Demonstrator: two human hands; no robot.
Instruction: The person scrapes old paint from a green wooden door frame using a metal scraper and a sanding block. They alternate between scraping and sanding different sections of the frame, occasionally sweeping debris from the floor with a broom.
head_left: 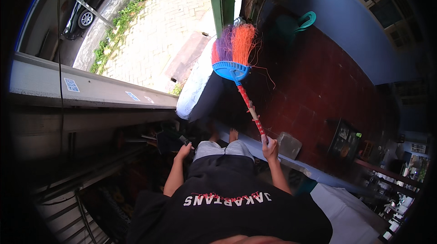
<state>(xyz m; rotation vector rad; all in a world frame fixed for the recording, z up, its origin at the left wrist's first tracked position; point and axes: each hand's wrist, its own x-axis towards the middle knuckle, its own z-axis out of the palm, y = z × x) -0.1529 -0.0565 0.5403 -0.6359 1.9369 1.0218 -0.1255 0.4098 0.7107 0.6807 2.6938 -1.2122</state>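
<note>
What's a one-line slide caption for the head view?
Right hand grips a broom by its red-patterned handle, orange and purple bristles at the far end.

A shaded porch of a home was suggested by a dark red tiled floor on the right of the frame, bounded at the upper right by a pale blue painted wall in which a wooden-framed, many-paned window was set. What looked like a green plastic chair was placed near that wall. At the upper left, a sunlit yard of pale paving blocks was edged by leafy green plants, and a black car was parked beyond.
</note>
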